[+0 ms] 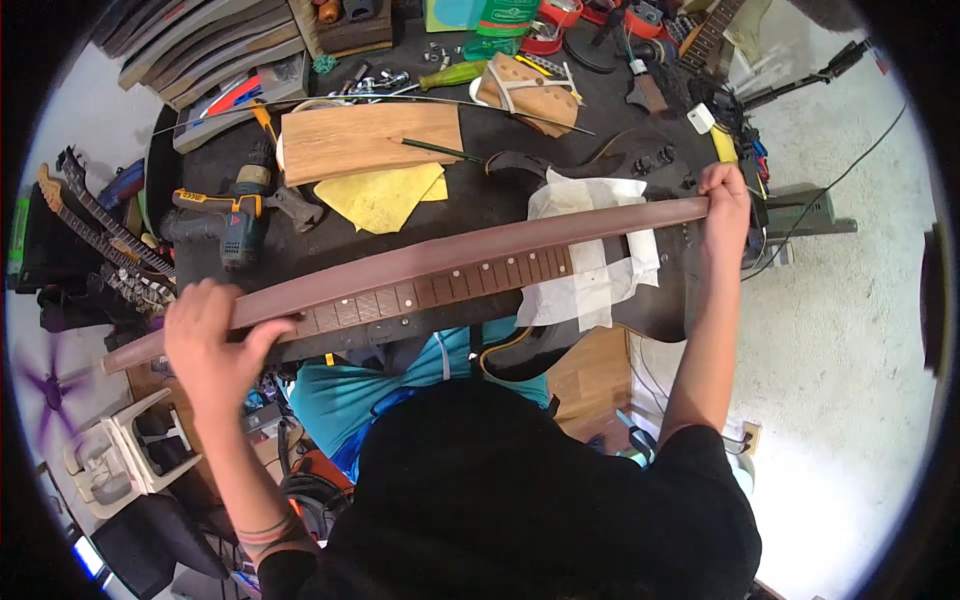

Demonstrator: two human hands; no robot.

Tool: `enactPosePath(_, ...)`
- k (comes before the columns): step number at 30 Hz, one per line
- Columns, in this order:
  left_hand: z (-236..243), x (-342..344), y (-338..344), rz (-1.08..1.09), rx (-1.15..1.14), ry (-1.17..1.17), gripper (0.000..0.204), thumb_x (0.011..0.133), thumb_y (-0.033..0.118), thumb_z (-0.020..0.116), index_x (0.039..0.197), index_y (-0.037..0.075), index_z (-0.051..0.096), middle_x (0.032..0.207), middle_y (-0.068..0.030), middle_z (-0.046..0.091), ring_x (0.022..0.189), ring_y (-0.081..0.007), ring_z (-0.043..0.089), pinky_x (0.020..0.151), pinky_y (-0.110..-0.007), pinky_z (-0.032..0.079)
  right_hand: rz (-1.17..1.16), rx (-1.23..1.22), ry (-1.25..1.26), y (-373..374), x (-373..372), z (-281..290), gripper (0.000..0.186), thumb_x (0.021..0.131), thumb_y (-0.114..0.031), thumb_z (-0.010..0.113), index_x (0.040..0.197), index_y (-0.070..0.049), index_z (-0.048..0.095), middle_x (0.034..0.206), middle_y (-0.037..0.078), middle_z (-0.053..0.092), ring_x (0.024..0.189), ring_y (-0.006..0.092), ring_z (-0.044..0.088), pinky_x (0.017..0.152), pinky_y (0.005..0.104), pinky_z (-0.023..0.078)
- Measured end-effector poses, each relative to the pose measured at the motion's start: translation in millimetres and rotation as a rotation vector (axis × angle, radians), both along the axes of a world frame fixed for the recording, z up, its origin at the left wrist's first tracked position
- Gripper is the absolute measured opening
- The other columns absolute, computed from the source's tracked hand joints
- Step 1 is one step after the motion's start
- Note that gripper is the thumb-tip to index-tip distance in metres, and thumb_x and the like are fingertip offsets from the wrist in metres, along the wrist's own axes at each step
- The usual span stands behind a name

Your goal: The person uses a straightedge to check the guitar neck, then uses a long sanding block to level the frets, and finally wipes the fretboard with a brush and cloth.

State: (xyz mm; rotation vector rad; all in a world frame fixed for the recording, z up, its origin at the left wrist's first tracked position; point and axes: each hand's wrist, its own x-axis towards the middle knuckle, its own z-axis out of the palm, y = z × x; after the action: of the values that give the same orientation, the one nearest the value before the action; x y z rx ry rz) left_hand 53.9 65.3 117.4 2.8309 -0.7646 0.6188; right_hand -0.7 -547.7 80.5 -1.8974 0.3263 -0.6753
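Head view: bar (pixel 430 257) clasped right of fretboard (pixel 440 291) by right hand (pixel 725 208), presumably steadied at left by half-open left hand (pixel 213 345).

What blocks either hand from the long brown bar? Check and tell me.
Nothing visible does: the left hand lies over the long brown bar toward its left end, and the right hand grips its right end.
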Motion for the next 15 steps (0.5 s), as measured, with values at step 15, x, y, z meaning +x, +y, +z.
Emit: enactPosePath(15,0,-3,55,0.067,0.003,0.032,0.073,0.069,0.068,0.082,0.092,0.002,0.065,0.092,-0.0153,0.064,0.091,-0.0418,0.062,0.084,-0.048,0.048,0.085,0.011,-0.062,65,2,2,0.013,0.088,0.002,0.048,0.083,-0.009,0.045,0.086,0.001,0.048,0.082,0.0124,0.045,0.075,0.0257,0.036)
